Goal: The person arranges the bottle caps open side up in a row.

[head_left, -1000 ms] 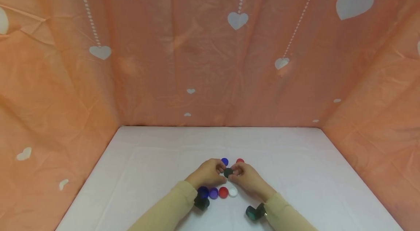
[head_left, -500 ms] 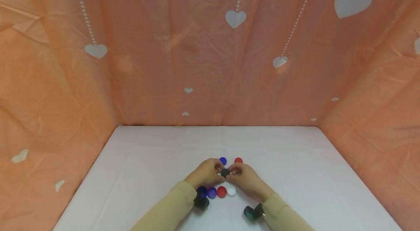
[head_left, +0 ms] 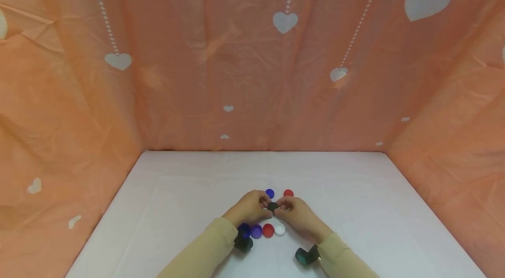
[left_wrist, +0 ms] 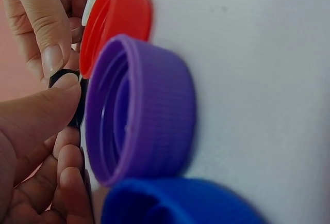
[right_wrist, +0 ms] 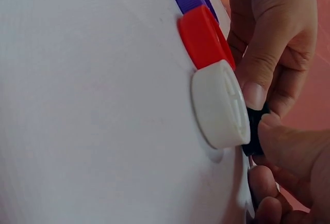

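I could see both hands bent in close to each other, thumbs and fingertips pinching one small black cap [head_left: 272,207] between them, the left hand [head_left: 249,206] on one side and the right hand [head_left: 296,213] on the other. In the left wrist view I made out each thumb pressing on the black cap, with the left hand's remaining fingers loosely curled below it. The cap sat near the middle of my head view; I could not tell whether its underside touched the tabletop [head_left: 189,177]. On the person's side of it I had a row of four caps: dark blue [head_left: 244,229], purple [head_left: 256,231], red [head_left: 268,230] and white [head_left: 279,229], running left to right. The purple one showed me its hollow side. Beyond the hands lay a brighter blue cap [head_left: 269,193] and a second red cap [head_left: 288,192], the latter partly covered by the right hand. The white cap blocked part of the black one in my right wrist view, while the purple cap loomed large in the left. Orange cloth [head_left: 252,72] with pale hearts hung behind everything.
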`<state>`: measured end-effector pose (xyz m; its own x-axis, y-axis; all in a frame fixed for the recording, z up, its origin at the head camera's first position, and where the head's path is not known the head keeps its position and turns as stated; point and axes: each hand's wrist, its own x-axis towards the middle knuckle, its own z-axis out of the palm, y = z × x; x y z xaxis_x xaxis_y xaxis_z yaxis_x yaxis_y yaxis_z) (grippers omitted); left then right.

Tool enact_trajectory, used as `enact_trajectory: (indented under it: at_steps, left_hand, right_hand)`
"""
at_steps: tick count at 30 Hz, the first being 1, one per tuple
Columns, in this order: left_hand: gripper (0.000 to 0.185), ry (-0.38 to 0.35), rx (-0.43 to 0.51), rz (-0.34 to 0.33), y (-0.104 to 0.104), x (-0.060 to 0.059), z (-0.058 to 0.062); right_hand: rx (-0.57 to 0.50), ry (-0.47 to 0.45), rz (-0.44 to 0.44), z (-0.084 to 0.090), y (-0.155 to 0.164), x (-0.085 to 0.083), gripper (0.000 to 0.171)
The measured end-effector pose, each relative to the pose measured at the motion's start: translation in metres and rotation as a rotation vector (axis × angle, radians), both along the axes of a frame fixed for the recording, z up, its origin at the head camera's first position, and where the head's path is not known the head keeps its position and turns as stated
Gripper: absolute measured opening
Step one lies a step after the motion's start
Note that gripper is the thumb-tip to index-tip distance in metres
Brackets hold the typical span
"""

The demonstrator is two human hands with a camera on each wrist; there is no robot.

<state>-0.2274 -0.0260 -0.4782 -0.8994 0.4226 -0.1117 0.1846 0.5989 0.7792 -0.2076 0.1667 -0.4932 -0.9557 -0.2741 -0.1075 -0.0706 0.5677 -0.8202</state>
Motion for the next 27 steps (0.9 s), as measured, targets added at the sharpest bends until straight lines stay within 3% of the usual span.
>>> enact_trajectory:
  at_steps: [14,27]
  left_hand:
    - [0.018,-0.018,0.061,-0.004,0.000,0.000,-0.001]
    - [0.024,0.036,0.160,0.000,-0.008,0.009,0.016]
  right_hand:
    - [-0.050,-0.053,-0.021,0.001,0.005,0.000,0.031]
    - [-0.182,0.115,0.010,0.012,0.003,0.004,0.021]
